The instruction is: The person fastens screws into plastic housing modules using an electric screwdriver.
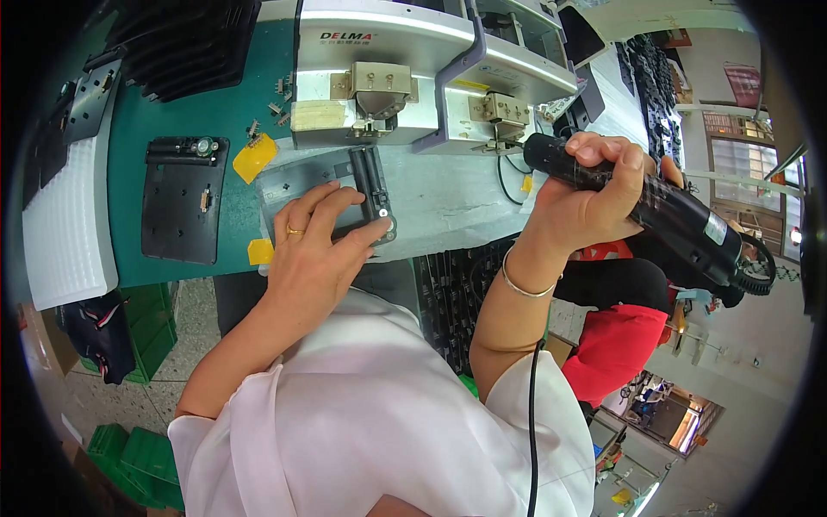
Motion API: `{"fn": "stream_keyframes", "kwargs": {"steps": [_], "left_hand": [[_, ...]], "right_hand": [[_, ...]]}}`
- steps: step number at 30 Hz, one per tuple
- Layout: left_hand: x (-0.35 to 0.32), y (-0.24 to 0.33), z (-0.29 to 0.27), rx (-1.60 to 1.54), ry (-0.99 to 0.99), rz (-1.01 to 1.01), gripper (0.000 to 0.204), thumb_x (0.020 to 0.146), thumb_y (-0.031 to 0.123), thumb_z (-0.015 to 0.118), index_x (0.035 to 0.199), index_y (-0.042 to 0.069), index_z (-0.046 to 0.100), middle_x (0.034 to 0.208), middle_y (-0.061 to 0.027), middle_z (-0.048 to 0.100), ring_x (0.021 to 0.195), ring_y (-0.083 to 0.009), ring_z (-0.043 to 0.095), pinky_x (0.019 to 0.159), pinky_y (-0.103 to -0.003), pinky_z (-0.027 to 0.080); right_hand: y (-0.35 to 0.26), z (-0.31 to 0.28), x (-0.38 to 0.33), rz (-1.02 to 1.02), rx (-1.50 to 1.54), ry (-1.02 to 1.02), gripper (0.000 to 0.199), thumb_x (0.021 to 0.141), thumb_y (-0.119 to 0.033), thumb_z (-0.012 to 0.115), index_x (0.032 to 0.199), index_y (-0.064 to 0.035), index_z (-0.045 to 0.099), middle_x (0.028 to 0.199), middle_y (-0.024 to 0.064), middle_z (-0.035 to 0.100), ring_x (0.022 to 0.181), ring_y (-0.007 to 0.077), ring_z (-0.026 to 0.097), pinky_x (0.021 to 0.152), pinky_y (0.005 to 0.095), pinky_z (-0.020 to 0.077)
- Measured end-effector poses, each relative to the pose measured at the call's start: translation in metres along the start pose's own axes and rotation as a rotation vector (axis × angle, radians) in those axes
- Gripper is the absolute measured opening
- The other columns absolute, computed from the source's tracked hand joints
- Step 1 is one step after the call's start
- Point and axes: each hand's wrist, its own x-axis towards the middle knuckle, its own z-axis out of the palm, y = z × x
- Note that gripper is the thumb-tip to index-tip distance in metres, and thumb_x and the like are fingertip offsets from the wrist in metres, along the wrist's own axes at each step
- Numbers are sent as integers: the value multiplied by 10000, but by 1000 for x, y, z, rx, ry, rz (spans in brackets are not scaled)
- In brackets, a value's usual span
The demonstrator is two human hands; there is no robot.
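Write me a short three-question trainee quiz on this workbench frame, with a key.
1. True or false: the right hand grips a black electric screwdriver.
2. What does the left hand rest on? A) the yellow tag B) the black part on the grey fixture C) the white tray
3. Fill in: a second black plate lies on the ____ mat, on the person's left.

Key: 1 true. 2 B: the fingers press the black part on the grey fixture; the yellow tag and white tray lie apart from it. 3 green: the green mat.
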Motion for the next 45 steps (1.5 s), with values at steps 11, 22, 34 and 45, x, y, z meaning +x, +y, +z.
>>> {"fn": "stream_keyframes", "kwargs": {"steps": [11, 22, 34, 45], "left_hand": [[-1, 0, 0, 4, -10, -4, 436, 705, 75, 743, 1110, 202, 644, 1250, -66, 501, 1222, -294, 437, 970, -446, 324], [-2, 3, 0, 38, 5, -4, 516, 704, 101, 757, 1190, 182, 603, 1266, -76, 479, 1232, -297, 424, 973, -447, 317], [-39, -13, -24, 86, 41, -106, 587, 686, 169, 801, 1222, 139, 563, 1292, -102, 486, 1256, -326, 415, 1011, -436, 298], [-29, -13, -23, 28, 62, -99, 360, 728, 208, 764, 1051, 136, 620, 1272, -77, 477, 1251, -293, 398, 989, -451, 280]], "right_hand": [[1, 2, 0, 7, -13, 20, 373, 861, 17, 555, 1169, -48, 355, 640, 105, 560, 469, 157, 519, 475, 319, 503], [4, 14, 16, 222, 7, -45, 417, 820, 31, 657, 1154, 1, 409, 667, 98, 602, 478, 147, 565, 487, 270, 507], [3, -6, 8, 413, 68, -68, 387, 828, 29, 620, 1154, -38, 422, 670, 89, 564, 474, 159, 526, 472, 323, 484], [-43, 34, -72, 547, 424, -188, 431, 864, -35, 568, 1237, -96, 361, 702, 78, 548, 493, 180, 487, 427, 337, 451]]}}
